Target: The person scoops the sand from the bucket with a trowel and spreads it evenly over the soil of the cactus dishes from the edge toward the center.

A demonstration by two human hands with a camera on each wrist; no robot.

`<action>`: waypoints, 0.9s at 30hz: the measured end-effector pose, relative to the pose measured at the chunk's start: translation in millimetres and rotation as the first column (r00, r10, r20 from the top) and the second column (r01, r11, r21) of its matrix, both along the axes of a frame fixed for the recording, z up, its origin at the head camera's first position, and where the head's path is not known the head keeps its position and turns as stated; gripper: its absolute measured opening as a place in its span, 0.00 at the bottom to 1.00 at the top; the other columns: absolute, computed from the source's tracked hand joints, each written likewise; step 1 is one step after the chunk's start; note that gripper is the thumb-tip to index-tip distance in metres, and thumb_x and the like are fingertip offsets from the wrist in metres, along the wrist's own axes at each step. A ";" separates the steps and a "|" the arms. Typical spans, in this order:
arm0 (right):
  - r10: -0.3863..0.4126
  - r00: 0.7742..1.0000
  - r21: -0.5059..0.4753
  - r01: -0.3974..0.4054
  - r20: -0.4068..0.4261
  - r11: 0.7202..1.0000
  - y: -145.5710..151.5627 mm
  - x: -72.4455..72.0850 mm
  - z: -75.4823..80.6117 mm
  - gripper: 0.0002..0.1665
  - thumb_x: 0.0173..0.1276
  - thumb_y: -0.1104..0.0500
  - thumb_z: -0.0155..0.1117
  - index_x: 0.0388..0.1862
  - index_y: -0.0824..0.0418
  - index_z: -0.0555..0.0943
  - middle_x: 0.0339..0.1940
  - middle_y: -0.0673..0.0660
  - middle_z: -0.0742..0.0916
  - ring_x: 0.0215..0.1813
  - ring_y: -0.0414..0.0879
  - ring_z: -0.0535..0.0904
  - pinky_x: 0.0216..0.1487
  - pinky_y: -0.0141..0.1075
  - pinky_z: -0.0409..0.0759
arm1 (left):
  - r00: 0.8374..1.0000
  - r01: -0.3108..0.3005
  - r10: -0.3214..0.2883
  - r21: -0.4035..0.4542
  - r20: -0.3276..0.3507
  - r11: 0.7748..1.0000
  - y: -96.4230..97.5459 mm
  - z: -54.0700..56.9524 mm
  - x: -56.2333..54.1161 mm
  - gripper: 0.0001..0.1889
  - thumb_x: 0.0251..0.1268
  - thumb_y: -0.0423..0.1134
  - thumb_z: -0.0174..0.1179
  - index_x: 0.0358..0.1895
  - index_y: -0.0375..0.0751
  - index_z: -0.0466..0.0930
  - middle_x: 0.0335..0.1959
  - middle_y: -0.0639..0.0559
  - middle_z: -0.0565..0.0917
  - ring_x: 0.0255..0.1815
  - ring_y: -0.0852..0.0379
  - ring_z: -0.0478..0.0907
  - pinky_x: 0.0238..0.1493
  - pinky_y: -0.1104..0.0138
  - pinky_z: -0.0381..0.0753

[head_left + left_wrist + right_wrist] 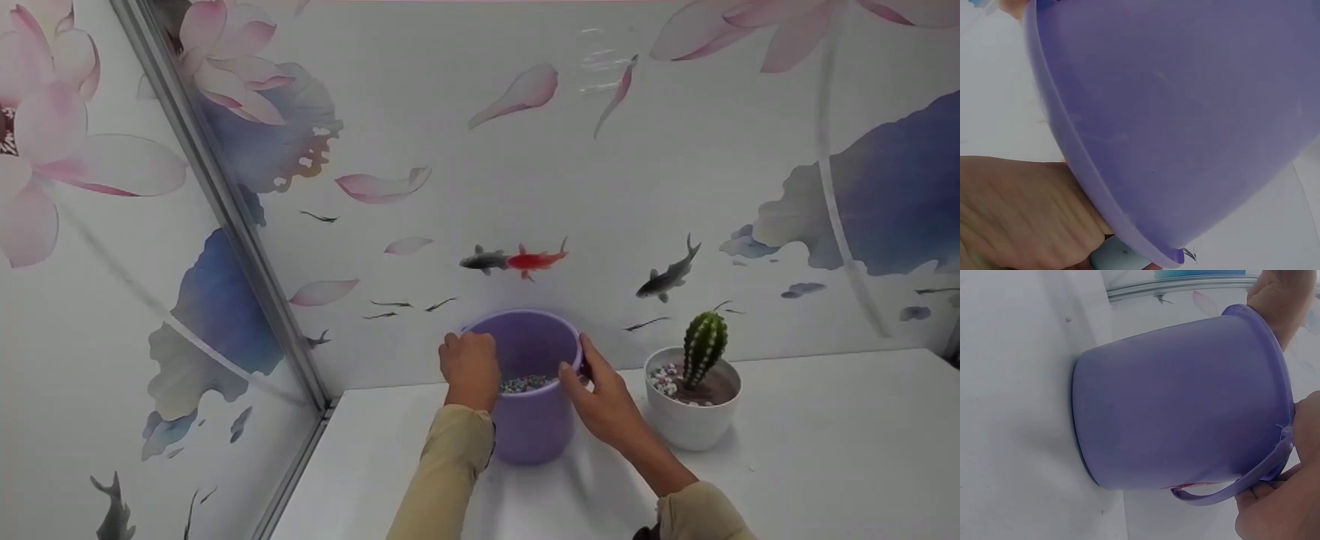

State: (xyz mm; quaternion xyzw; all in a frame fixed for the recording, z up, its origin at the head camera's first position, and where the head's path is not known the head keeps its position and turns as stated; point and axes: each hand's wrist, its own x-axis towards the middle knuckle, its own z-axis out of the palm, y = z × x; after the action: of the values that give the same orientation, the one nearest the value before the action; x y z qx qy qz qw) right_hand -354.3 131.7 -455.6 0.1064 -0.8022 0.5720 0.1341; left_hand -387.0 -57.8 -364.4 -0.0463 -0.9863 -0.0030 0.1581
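A purple plastic bucket (532, 427) stands upright at the white table, with small multicoloured gravel (526, 384) inside. Over its left rim my left hand (470, 369) curls its fingers. In the left wrist view that hand (1027, 216) lies against the rim, and a pale blue rounded patch (1120, 254) shows beside it. My right hand (604, 401) grips the right rim, thumb in front and fingers on the far side. The right wrist view shows the bucket's handle (1230, 492) folded down, close to the right hand's fingers (1252, 495).
Right of the bucket, a cactus (705, 351) grows in a white pot (691, 424) with pale pebbles. Behind the table (832, 435) rises a wall (420, 105) printed with lotus flowers and fish. A metal-framed panel edge (225, 195) runs along the left.
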 end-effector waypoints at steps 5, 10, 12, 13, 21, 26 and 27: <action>0.004 1.000 -0.016 -0.004 -0.012 1.000 -0.3 1.3 -0.2 0.48 0.88 0.47 0.56 0.91 0.65 0.44 0.90 0.68 0.59 0.89 0.61 0.59 0.85 0.58 0.63 | 0.998 -0.050 0.052 -0.070 0.035 0.996 6.0 -1.4 -1.2 0.08 0.73 0.32 0.68 0.47 0.45 0.94 0.46 0.48 0.93 0.54 0.43 0.84 0.60 0.53 0.83; 0.014 1.000 -0.024 -0.014 -0.016 1.000 -0.4 2.0 0.2 0.49 0.88 0.47 0.56 0.91 0.65 0.45 0.90 0.68 0.60 0.89 0.61 0.59 0.84 0.58 0.64 | 0.997 -0.056 0.062 -0.093 0.055 0.994 7.6 0.3 -0.4 0.09 0.73 0.33 0.68 0.51 0.45 0.93 0.50 0.48 0.92 0.56 0.43 0.83 0.62 0.53 0.82; 0.009 1.000 -0.027 -0.010 -0.013 1.000 -0.4 1.8 0.0 0.48 0.88 0.47 0.56 0.91 0.65 0.45 0.90 0.68 0.60 0.89 0.61 0.59 0.84 0.58 0.64 | 0.998 -0.040 0.044 -0.094 0.045 0.995 6.6 1.2 -0.2 0.09 0.73 0.33 0.68 0.50 0.44 0.94 0.50 0.48 0.92 0.56 0.42 0.84 0.62 0.52 0.82; 0.007 1.000 -0.029 -0.007 -0.017 1.000 -0.3 1.7 -0.1 0.48 0.88 0.48 0.56 0.91 0.65 0.45 0.90 0.68 0.60 0.89 0.61 0.59 0.84 0.58 0.64 | 0.998 -0.031 0.035 -0.093 0.043 0.995 6.1 1.5 -0.5 0.08 0.74 0.33 0.67 0.50 0.44 0.94 0.49 0.47 0.92 0.55 0.42 0.84 0.61 0.52 0.82; 0.012 1.000 -0.013 -0.012 -0.011 1.000 -1.8 -1.7 -3.8 0.49 0.88 0.46 0.56 0.91 0.64 0.44 0.91 0.67 0.58 0.89 0.60 0.57 0.86 0.56 0.61 | 0.996 -0.017 0.026 -0.103 0.080 0.995 1.0 2.8 -1.2 0.08 0.73 0.33 0.69 0.50 0.42 0.93 0.50 0.47 0.92 0.55 0.43 0.85 0.62 0.52 0.82; 0.020 1.000 -0.019 -0.020 -0.011 1.000 -1.2 -3.3 -3.9 0.49 0.88 0.47 0.56 0.91 0.65 0.44 0.90 0.67 0.58 0.89 0.61 0.57 0.85 0.57 0.62 | 0.997 0.036 -0.030 -0.077 0.077 0.996 -2.0 3.8 -1.9 0.08 0.75 0.32 0.66 0.48 0.39 0.94 0.47 0.44 0.92 0.52 0.41 0.87 0.60 0.50 0.85; 0.017 1.000 -0.019 -0.017 -0.010 1.000 -0.8 -3.8 -3.7 0.48 0.88 0.47 0.56 0.91 0.65 0.44 0.90 0.67 0.58 0.89 0.61 0.58 0.85 0.57 0.62 | 0.996 0.051 -0.045 -0.068 0.082 0.996 -2.3 4.0 -2.1 0.07 0.75 0.32 0.66 0.47 0.39 0.94 0.47 0.43 0.92 0.52 0.40 0.88 0.60 0.49 0.85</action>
State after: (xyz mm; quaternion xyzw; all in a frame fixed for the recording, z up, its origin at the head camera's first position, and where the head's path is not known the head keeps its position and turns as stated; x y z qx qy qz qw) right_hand -358.1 130.9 -459.3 0.1146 -0.7952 0.5801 0.1343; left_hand -389.1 -60.1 -360.4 -0.0753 -0.9900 0.0259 0.1165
